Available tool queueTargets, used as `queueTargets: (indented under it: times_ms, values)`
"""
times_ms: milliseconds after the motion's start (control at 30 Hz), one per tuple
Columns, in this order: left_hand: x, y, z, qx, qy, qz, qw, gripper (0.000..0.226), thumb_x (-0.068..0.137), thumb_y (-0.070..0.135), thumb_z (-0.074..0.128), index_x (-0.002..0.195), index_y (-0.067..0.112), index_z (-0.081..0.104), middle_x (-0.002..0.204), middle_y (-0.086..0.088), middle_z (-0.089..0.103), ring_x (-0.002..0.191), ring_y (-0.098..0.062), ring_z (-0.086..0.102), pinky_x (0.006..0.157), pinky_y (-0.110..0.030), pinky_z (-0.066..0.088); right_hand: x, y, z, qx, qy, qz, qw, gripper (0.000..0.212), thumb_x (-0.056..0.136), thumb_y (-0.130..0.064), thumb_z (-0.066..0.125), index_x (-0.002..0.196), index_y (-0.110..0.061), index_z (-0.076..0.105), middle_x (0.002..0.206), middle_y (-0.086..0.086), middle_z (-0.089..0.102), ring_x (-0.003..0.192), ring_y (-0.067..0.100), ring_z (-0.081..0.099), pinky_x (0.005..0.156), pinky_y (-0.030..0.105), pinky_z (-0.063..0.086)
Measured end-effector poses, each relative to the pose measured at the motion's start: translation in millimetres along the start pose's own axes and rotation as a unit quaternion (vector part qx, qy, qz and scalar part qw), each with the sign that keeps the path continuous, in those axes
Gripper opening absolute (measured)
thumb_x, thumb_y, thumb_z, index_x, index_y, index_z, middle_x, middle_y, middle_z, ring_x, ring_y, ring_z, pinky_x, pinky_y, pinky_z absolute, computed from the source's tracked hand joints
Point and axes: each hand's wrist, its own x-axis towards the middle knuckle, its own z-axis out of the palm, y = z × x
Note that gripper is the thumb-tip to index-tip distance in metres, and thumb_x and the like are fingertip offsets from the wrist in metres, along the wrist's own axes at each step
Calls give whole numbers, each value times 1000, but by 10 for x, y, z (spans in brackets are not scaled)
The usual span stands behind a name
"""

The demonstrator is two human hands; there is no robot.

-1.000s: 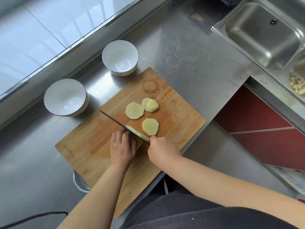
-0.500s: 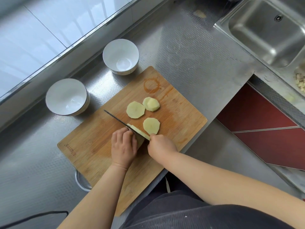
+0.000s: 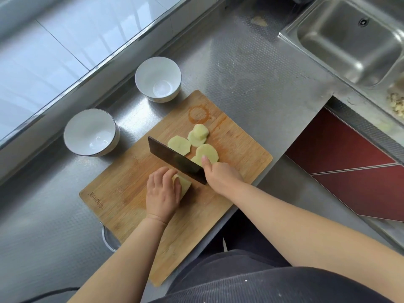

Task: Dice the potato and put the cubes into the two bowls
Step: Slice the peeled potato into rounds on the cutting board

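the rectangular bamboo cutting board [image 3: 135, 193] lies at an angle on the textured stainless steel counter [image 3: 251, 68]. the left hand [image 3: 162, 193] rests on the remaining pale peeled potato block [image 3: 184, 183] near the middle of the board – fingers curled over the top of it, holding it down. the right hand [image 3: 220, 173] grips the handle end of the dark broad-bladed cleaver [image 3: 175, 160], fingers wrapped round it and the thumb stretched forward along the blade side. the blade is tilted so that its flat face shows, and sits between the potato block and the cut pieces.

four round pale potato slices [image 3: 179, 145] lie flat on the board just beyond the blade; two of them overlap at the far side, and one lies beside the right thumb. a further piece shows partly at the blade edge – its shape cannot be told.

two white ceramic bowls stand on the counter off the far-left edge of the board: the nearer bowl [image 3: 91, 132] to the left, the farther bowl [image 3: 157, 79] close to the board's far corner. both hold no potato. a stainless steel sink [image 3: 349, 38] sits at the upper right, well apart from the board.
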Motion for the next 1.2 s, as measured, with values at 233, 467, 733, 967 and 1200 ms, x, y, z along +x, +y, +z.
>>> queueTargets:
  times_ms: [233, 467, 733, 967, 1200]
  values:
    - [183, 13, -133, 34, 29, 60, 997, 31, 93, 29, 51, 120, 16, 48, 125, -9, 45, 113, -31, 47, 102, -42, 35, -196, 110, 90, -78, 42, -83, 993, 65, 100, -57, 14, 69, -16, 54, 61, -1, 53, 62, 23, 54, 52, 32, 32]
    - [365, 36, -334, 92, -3, 89, 992, 40, 99, 32, 36, 85, 13, 68, 93, -7, 66, 97, -25, 51, 98, -44, 34, -353, 115, 134, -98, 134, -161, 973, 56, 94, -64, 33, 121, -21, 55, 94, -6, 69, 85, 16, 66, 62, 30, 43]
    - [316, 153, -284, 88, -34, 90, 991, 35, 99, 30, 40, 84, 14, 67, 88, -3, 66, 83, -23, 60, 83, -37, 38, -305, 150, 75, -114, 175, -148, 967, 57, 88, -69, 45, 120, -22, 51, 103, -7, 66, 92, 15, 63, 64, 31, 42]
    - [431, 251, -243, 95, -133, 64, 985, 46, 100, 41, 31, 102, 15, 69, 107, -2, 67, 100, -23, 60, 91, -37, 37, -336, 169, 62, -114, 178, -133, 968, 55, 86, -68, 48, 112, -20, 50, 100, -5, 65, 91, 17, 63, 65, 32, 40]
    - [789, 347, -123, 99, -212, 25, 972, 74, 97, 58, 8, 111, 17, 68, 115, -1, 65, 106, -27, 56, 91, -40, 36, -430, 130, 123, -127, 159, -145, 968, 58, 86, -70, 44, 112, -19, 49, 98, -5, 65, 91, 16, 63, 61, 29, 35]
